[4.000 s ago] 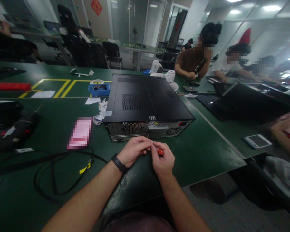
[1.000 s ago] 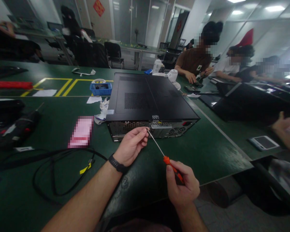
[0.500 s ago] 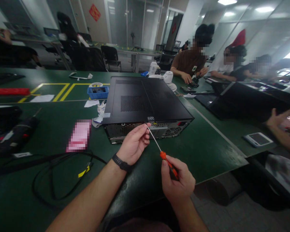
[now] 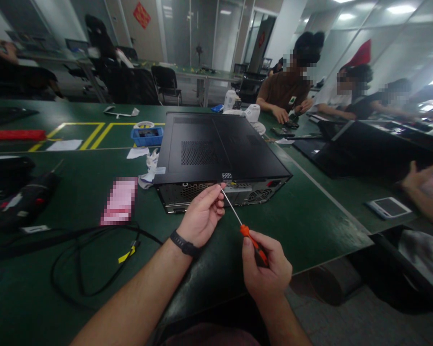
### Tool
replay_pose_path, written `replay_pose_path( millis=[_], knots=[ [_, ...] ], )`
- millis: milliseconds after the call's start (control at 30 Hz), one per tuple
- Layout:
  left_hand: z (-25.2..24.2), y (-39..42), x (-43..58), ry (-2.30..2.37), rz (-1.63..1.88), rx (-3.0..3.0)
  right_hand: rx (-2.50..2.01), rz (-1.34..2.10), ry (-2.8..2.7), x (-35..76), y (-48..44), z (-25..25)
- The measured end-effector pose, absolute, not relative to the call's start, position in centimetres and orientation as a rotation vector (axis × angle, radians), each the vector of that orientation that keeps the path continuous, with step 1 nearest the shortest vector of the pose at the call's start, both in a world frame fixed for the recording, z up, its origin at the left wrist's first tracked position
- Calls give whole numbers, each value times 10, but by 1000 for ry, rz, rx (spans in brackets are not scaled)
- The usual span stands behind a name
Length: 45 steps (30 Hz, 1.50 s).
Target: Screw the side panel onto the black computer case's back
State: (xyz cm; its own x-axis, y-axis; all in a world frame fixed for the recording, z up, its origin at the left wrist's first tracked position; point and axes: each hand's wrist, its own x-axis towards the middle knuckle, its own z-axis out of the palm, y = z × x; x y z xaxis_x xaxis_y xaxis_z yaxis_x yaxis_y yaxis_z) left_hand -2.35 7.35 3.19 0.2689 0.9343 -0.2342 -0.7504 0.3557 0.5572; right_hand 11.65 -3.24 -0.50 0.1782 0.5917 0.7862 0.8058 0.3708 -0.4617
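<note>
A black computer case lies flat on the green table, its rear panel with ports, vents and a fan grille facing me. My right hand is wrapped round the orange and black handle of a screwdriver. The thin metal shaft slants up and left to the upper rear edge of the case. There my left hand, with a black wristband, has its fingers pinched together at the shaft's tip, close against the panel. Whatever lies between those fingertips is hidden.
Left of the case are a blue bin, crumpled white gloves, a pixelated pink item, black cables and a power drill. A white-framed device lies at right, near another person's hand. Co-workers sit beyond.
The view has shifted very slightly, moving the whole scene a few pixels. Both hands and the screwdriver keep the same pose at the case's rear edge.
</note>
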Motion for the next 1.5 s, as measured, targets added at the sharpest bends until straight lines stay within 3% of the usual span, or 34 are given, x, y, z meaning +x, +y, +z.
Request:
replay_pose_path(
  millis=[1500],
  knots=[
    [31,75,-21,642,1237,399,-1362,-203,-1454,112,-33,1]
  ],
)
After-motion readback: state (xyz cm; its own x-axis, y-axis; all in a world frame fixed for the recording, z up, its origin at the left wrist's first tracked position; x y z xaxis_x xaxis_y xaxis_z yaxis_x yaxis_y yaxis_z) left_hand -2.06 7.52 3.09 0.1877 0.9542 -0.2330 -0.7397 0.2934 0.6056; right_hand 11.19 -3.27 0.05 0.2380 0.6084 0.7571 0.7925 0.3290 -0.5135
